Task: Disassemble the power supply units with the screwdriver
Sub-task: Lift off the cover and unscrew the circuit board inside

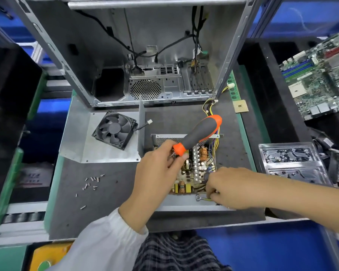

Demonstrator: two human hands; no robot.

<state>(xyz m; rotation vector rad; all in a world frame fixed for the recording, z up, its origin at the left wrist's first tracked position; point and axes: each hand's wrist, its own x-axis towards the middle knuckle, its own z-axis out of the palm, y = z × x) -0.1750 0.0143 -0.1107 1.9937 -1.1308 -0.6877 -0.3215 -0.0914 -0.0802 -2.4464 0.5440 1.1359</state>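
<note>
At six o'clock, nearest: open grey metal power supply unit with exposed circuit board (192, 171) on dark grey table (110, 184). Left hand (157, 169) curled round orange-and-grey screwdriver (199, 134), handle tilted toward one o'clock. Right hand (225, 188) with fingers bent at unit's five o'clock corner; grasp unclear. At nine o'clock, loose silver screws (91, 182). At eleven, black fan (115, 130) on bent grey metal cover (76, 139). At twelve, farthest, empty grey computer case (145, 55).
</note>
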